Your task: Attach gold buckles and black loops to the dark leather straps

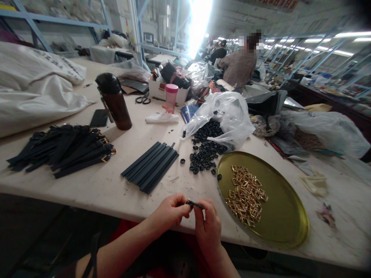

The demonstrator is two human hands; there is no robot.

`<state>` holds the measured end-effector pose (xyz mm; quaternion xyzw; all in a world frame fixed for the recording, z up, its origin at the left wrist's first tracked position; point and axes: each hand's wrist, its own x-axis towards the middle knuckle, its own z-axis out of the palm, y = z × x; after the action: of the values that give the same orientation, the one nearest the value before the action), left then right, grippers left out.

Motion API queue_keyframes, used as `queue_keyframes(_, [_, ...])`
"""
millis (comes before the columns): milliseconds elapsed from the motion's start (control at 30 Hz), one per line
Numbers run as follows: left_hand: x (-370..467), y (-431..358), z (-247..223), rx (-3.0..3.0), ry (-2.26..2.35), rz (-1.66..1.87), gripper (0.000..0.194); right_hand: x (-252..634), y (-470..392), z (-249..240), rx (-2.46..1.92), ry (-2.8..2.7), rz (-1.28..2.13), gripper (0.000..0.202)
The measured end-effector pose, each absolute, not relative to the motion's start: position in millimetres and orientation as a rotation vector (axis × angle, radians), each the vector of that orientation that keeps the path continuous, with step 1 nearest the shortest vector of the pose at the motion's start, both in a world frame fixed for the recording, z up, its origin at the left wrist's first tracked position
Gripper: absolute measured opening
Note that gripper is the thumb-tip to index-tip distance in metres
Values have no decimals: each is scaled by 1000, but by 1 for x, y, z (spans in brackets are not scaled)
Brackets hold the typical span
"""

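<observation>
Both my hands meet at the table's front edge around a short dark strap (197, 204) with a bit of gold metal at its left end. My left hand (173, 210) pinches the metal end, and my right hand (208, 224) grips the strap's other end. Beyond them lies a row of flat dark straps (150, 166). Small black loops (204, 154) spill from a clear plastic bag (232, 112). To the right, a round gold tray (285, 210) holds a heap of gold buckles (246, 195). A pile of straps with gold buckles (69, 148) is at the left.
A dark bottle (116, 104), a phone (99, 117), scissors (143, 99) and a pink-lidded cup (171, 98) stand or lie toward the back. White sacking (37, 92) covers the left rear. Pink-handled snips (327, 213) lie at the right. A person (239, 65) sits beyond the table.
</observation>
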<state>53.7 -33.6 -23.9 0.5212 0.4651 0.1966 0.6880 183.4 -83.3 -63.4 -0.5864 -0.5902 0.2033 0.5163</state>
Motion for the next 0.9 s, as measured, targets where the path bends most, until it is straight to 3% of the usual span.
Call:
queue_keyframes(233, [44,-40,-19,1684,1098,364,23,190,-74,-56,-1476,-1195,1099,19])
queue_keyframes(433, [43,-30,-20,1733,1116,327,30,188,-70,-56,-1409,-1093,1160,19])
queue_keyframes(667, [56,-23,-43,1382,951,442,22,199,-71,-55,-1308,-1212,1261,34])
queue_keyframes(767, [55,-25,-42,1463,917,355,19,231,-56,-50,-1421,-1402,1123,39])
queue_keyframes(900, [55,-29,-40,1529,1026,346,20,281,-16,-47,-1995,-1640,369,22])
